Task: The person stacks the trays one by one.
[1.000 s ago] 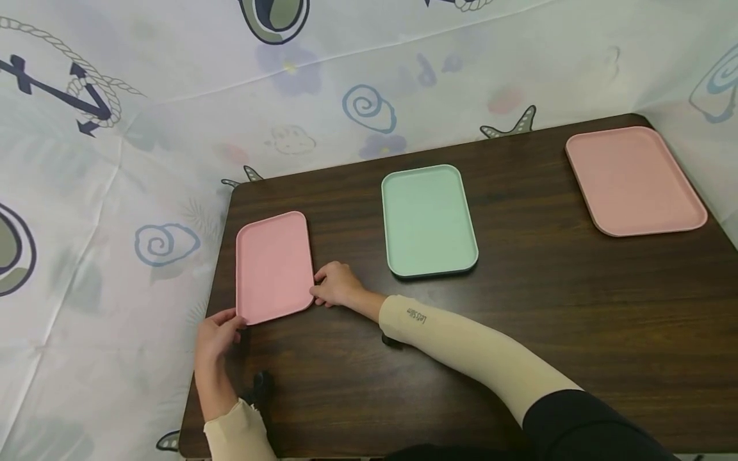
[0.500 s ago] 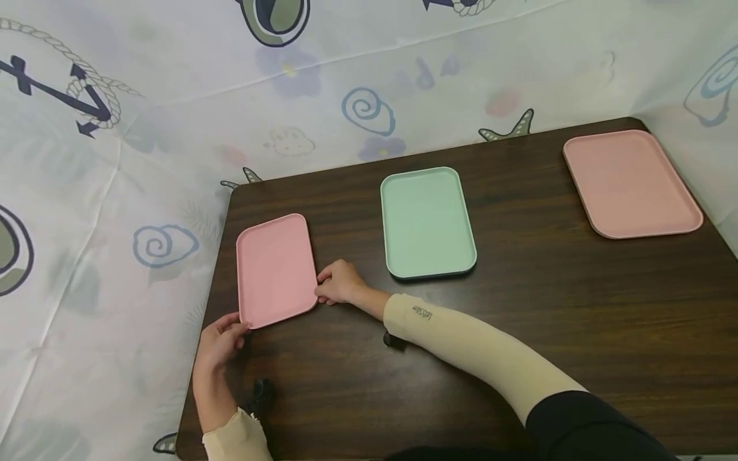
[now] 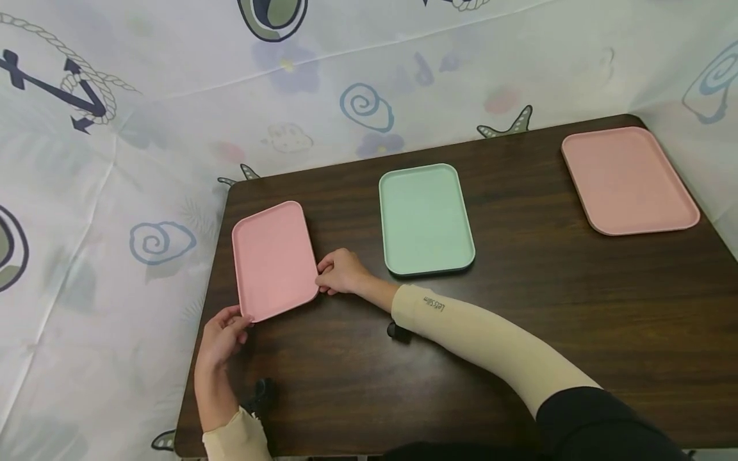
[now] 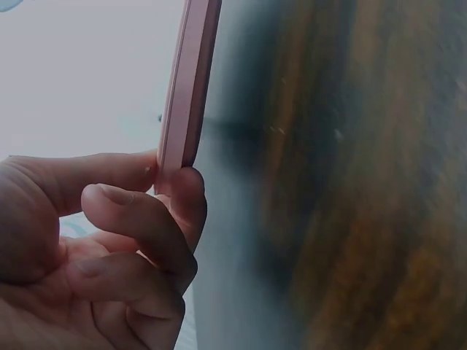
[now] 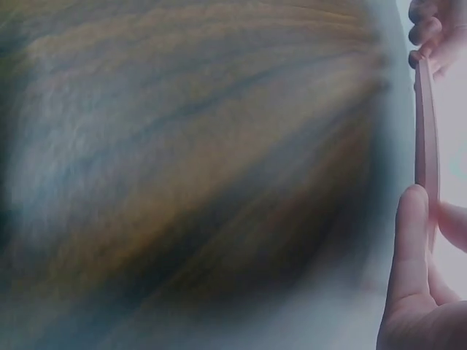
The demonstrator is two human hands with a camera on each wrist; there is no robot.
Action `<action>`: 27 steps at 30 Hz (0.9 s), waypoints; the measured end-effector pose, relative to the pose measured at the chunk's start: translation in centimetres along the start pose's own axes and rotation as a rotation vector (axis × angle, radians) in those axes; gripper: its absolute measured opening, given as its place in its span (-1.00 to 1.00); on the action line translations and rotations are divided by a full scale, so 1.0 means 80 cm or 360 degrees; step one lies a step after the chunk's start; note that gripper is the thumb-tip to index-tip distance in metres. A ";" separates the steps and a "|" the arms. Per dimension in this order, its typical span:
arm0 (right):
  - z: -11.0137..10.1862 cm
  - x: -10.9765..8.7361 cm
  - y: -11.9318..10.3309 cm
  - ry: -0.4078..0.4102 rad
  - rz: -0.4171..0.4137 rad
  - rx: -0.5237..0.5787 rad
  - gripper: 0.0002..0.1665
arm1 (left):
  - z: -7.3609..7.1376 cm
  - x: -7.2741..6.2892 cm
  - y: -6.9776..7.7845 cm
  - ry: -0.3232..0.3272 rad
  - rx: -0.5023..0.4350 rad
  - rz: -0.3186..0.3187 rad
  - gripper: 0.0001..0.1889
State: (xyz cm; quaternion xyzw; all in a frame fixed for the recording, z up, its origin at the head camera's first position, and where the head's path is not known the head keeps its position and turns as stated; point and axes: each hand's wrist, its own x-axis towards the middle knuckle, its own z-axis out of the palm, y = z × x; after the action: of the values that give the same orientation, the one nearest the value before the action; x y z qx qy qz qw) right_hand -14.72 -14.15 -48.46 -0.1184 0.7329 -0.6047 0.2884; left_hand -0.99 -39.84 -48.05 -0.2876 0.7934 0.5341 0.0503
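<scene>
A pink rectangular tray with a low rim is at the left of the table in the head view, turned slightly askew. My left hand pinches its near left corner between thumb and fingers. On the right edge, close to the near right corner, my right hand pinches the rim. The left wrist view catches the pink tray edge-on between the thumb and fingers of the left hand. In the right wrist view the tray is a thin upright strip gripped by the right hand.
A green tray lies to the right of my right hand. Another pink tray sits at the table's far right corner. All are on a dark wood-grain table, backed by a printed cloth along the far and left sides.
The pink tray has turned a little counterclockwise and shifted slightly away, both hands keeping their grip and moving with it. The other trays stay put; the head view has shifted slightly.
</scene>
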 end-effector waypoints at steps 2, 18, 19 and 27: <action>-0.006 -0.003 -0.005 0.0005 -0.0009 0.0005 -0.81 | 0.002 -0.001 0.006 0.0005 -0.0010 0.0014 -0.59; -0.075 -0.035 -0.038 -0.0032 -0.0095 0.0194 -0.77 | 0.028 -0.027 0.076 -0.0150 -0.0222 0.0234 -0.68; -0.080 -0.038 -0.039 -0.0029 -0.0094 0.0214 -0.77 | 0.031 -0.027 0.078 -0.0159 -0.0248 0.0253 -0.68; -0.122 -0.066 -0.047 0.0014 -0.0117 0.0330 -0.76 | 0.058 -0.028 0.096 -0.0249 -0.0409 0.0417 -0.72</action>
State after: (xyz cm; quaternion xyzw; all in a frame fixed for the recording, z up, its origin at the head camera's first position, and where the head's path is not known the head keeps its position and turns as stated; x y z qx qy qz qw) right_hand -16.65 -4.28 -42.42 -0.1121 0.6629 -0.6879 0.2735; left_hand -4.11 -32.86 -42.87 -0.1436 0.7430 0.6537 0.0048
